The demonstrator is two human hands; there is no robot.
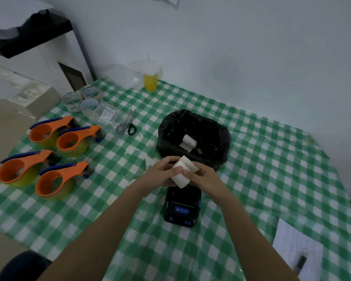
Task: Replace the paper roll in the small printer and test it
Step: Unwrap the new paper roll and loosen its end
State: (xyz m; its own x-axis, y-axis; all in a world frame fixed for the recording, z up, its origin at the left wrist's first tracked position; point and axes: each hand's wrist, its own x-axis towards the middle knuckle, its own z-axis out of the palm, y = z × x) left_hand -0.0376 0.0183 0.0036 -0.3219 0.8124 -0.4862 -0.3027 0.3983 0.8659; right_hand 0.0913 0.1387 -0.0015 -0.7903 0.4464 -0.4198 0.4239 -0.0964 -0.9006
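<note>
Surface [261,159] in green-check cloth. Black printer [182,207] at 6 o'clock; bin bag [209,130] centre; four orange tape dispensers [49,155] at 9; scissors [130,124], yellow cup [150,80] toward 12.

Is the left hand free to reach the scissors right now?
Probably not yet. The left hand and right hand are both gripping the paper roll above the printer. Otherwise the tablecloth path to the scissors looks clear.

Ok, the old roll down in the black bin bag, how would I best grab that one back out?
Come straight down from above: the black bag walls it in on every side. The old roll lies on its side, one flat end facing right, so pinch across its curved middle between thumb and fingers. Both hands are busy: the left hand and right hand hold the new roll.
</note>
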